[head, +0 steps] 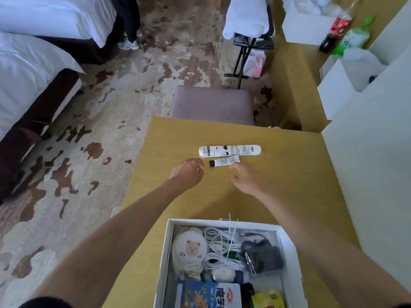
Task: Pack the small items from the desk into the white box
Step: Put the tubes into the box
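left hand (pixel 189 172) was curled beside the small white black-capped plastic tube (pixel 224 161); i could not tell its grip. right hand (pixel 244 177) was released.

Both bare forearms reach forward and converge toward 12 o'clock. The left forearm (pixel 124 221) comes in from 7 o'clock and the right forearm (pixel 295 218) from 5 o'clock. The left hand (pixel 189 172) is back-up with its fingers curled under; whether they hold anything is hidden. The right hand (pixel 244 177), at its 3 o'clock and apart from it, has loosely spread, slightly bent fingers pointing to 11 o'clock.
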`<state>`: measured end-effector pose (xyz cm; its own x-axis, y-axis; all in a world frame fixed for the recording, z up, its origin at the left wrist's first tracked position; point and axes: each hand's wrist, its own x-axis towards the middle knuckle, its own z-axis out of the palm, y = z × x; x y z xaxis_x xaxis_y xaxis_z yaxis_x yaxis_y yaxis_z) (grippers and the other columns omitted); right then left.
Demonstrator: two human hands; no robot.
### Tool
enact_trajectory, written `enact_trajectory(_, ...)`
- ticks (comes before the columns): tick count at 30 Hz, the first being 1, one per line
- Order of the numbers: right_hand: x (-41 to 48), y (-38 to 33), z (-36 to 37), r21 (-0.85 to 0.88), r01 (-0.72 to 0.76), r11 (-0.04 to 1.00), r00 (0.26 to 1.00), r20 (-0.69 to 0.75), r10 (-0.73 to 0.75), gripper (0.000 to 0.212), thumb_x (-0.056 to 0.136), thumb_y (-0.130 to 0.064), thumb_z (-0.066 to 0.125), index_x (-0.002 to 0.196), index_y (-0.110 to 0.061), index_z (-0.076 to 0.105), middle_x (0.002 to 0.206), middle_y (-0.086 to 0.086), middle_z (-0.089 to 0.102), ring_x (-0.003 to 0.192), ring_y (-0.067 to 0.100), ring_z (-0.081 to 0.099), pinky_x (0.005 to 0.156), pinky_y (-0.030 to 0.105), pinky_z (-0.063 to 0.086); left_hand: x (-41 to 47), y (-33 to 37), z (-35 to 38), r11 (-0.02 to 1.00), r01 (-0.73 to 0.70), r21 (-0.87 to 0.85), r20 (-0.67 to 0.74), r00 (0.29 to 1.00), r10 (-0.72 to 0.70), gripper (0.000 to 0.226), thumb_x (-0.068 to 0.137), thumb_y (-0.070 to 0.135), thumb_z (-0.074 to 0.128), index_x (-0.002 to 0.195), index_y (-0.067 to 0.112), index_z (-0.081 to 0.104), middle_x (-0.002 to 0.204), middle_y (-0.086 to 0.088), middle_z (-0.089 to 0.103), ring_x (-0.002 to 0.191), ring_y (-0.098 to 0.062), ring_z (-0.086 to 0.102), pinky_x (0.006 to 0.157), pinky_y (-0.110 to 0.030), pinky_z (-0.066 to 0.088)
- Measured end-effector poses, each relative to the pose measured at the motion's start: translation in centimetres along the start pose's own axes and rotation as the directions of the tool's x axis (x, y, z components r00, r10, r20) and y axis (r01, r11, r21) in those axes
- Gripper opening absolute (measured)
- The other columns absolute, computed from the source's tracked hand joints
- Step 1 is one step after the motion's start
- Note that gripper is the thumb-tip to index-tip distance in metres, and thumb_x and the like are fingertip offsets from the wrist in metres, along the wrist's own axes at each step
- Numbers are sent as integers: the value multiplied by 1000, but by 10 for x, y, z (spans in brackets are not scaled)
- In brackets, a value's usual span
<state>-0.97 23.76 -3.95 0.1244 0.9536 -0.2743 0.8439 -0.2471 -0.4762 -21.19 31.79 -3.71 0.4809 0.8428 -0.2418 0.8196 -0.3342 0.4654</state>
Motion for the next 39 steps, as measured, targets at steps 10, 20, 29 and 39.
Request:
enact_trajectory(10, 74, 22, 47, -396, 119, 910, 993, 25, -119, 39, 88, -11, 62, 125, -12, 51, 131, 13, 48, 98, 25, 63, 69, 37, 58, 88, -1, 14, 908, -156, 388, 42, 988, 151, 47, 90, 19, 45, 136, 10, 37, 140, -9, 42, 123, -27, 43, 97, -44, 40)
enact_trajectory(20, -1, 59, -1, 34, -143, 989, 988, 69, 141, 15, 80, -27, 70, 88, -21, 60, 83, -5, 63, 54, 9, 61, 40, 18, 41, 128, 35, 58, 904, -192, 382, 139, 979, 149, 63, 91, 38, 56, 142, 11, 30, 145, -9, 38, 131, -28, 38, 96, -49, 43)
enact_trajectory(29, -97, 40, -72, 589, -134, 797, 973, -73, 218, 21, 83, -37, 69, 101, -26, 65, 95, -7, 69, 77, 4, 68, 65, 20, 55, 68, 49, 43, 978, 60, -201, 64, 997, -48, 58, 72, 24, 79, 123, 9, 57, 124, -12, 55, 102, -27, 59, 83, -34, 51)
enact_trajectory(39, -184, 8, -82, 755, 21, 655, 993, 63, -104, 26, 75, -47, 72, 94, -30, 71, 88, -2, 73, 73, 9, 65, 72, 29, 52, -142, 70, -12, 711, -30, -702, -143, 985, -99, 37, 75, 25, 78, 97, 36, 51, 96, 7, 64, 70, 0, 65, 52, -15, 49)
